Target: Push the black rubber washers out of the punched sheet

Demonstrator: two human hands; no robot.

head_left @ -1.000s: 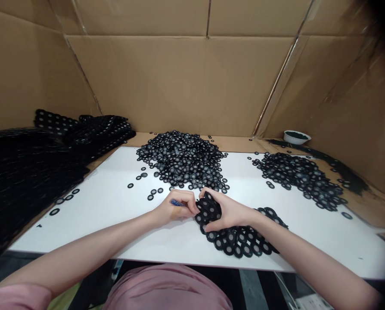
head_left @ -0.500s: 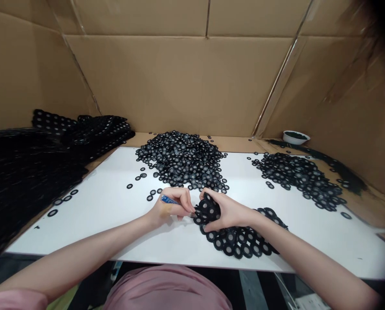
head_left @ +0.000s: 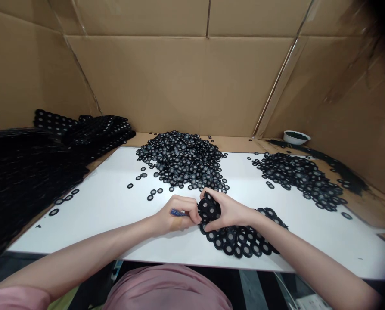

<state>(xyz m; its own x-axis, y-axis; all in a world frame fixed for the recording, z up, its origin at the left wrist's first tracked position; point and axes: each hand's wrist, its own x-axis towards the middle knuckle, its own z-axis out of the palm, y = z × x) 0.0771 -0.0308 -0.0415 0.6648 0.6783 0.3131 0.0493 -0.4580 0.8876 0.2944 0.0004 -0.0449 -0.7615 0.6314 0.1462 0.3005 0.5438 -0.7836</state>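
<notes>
My left hand (head_left: pixel 176 214) is closed around a slim blue-handled tool (head_left: pixel 177 212), whose tip is hidden by my fingers against the bunched material. My right hand (head_left: pixel 228 212) grips a bunched web of joined black rubber rings with grey centres (head_left: pixel 209 209). The rest of that web (head_left: pixel 236 239) lies on the white table (head_left: pixel 92 228) below and to the right of my right hand. The two hands nearly touch. A large heap of loose rings (head_left: pixel 181 159) sits just beyond my hands.
Another heap of rings (head_left: pixel 296 176) lies to the right, with scattered single rings (head_left: pixel 150 197) on the left. A tall black stack of ring webs (head_left: pixel 27 181) fills the left side. A white bowl with dark contents (head_left: pixel 296 137) sits at the back right. Cardboard walls surround the table.
My left hand has moved back in against the bunched web and sits lower, with the blue tool now closer to the bunch. My right hand and the heaps show little change.
</notes>
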